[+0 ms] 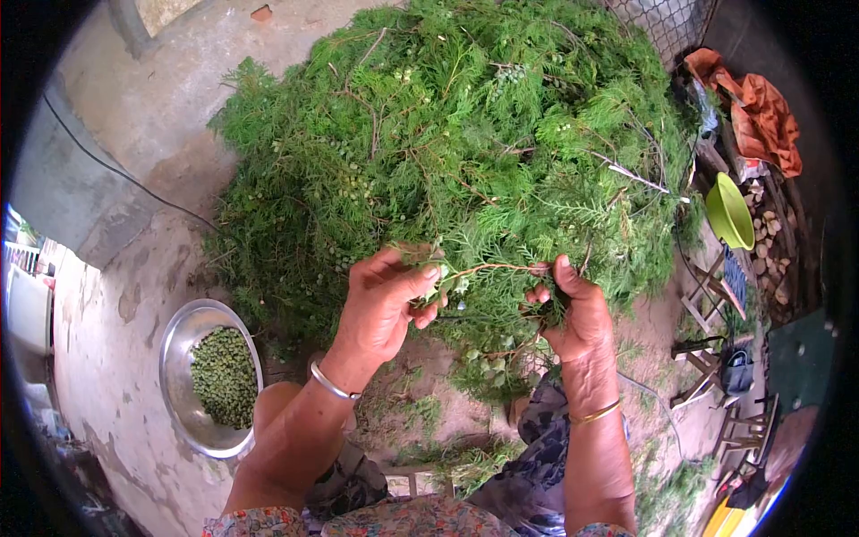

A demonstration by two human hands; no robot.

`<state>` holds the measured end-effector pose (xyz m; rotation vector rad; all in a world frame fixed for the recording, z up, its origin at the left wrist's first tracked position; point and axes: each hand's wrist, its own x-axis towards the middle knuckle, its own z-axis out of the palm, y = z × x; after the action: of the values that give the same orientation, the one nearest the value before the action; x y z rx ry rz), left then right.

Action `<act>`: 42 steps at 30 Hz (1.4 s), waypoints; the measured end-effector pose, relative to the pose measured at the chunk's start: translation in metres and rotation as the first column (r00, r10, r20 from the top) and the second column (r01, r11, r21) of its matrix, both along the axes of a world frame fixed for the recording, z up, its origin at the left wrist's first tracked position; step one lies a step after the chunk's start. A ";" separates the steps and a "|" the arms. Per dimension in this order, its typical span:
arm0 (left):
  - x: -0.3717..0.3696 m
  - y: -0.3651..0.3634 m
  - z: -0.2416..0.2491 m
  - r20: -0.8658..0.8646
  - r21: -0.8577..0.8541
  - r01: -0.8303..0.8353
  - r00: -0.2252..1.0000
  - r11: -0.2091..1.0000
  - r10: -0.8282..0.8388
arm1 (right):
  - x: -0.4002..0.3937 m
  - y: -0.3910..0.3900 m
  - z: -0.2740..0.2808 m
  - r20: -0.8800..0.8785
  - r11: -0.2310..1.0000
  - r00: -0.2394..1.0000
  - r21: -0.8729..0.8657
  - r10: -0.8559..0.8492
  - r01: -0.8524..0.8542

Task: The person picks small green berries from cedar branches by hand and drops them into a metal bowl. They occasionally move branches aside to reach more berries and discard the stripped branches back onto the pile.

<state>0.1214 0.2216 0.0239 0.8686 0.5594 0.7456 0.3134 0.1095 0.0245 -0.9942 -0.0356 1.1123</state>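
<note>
My left hand (383,300) is closed in a pinch at the leafy tip of a cypress branch (492,267), where small pale green cones show by the thumb. Its other fingertips curl underneath. At the brown stem's opposite end my right hand (580,318) grips the branch, thumb up and fingers wrapped round. Green sprays hang below between both hands. Just beyond them rises a big heap of cypress branches (447,134) bearing cones. To the left, a metal basin (170,367) on the floor holds many green cones (222,380).
A black cable (134,182) crosses the floor at the left and runs to the heap. On the right are a lime-green plastic basin (731,213), an orange cloth (761,116), stacked wood, and small wooden stools (702,371). Loose sprigs lie around my legs.
</note>
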 end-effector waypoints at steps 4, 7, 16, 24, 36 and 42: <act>-0.001 0.002 -0.002 -0.012 -0.076 0.141 0.990 0.987 -0.142 | 0.002 -0.001 -0.001 0.017 1.000 1.000 0.018 -0.001 0.001; 0.001 -0.001 0.000 0.008 -0.079 0.125 0.992 0.989 -0.125 | 0.002 -0.002 0.001 0.026 1.000 1.000 0.017 0.002 -0.002; 0.005 0.007 -0.013 -0.293 0.340 -0.055 0.943 0.939 0.161 | 0.000 -0.003 0.003 0.102 1.000 0.995 -0.006 -0.019 0.019; -0.003 0.031 -0.022 -0.146 0.234 -0.436 0.868 0.869 0.475 | 0.009 -0.007 -0.002 0.123 0.990 0.983 -0.019 -0.133 0.137; -0.002 0.014 -0.003 -0.130 0.083 0.022 0.991 0.996 -0.011 | 0.015 -0.017 0.001 0.149 0.999 0.989 0.030 -0.017 0.013; 0.003 0.005 0.002 -0.297 0.171 0.239 0.938 0.956 -0.181 | 0.012 -0.015 0.001 0.154 1.000 0.988 0.013 -0.001 -0.001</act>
<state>0.1249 0.2262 0.0259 1.2182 0.6329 0.4913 0.3258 0.0940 0.0256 -1.0669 -0.1668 1.0320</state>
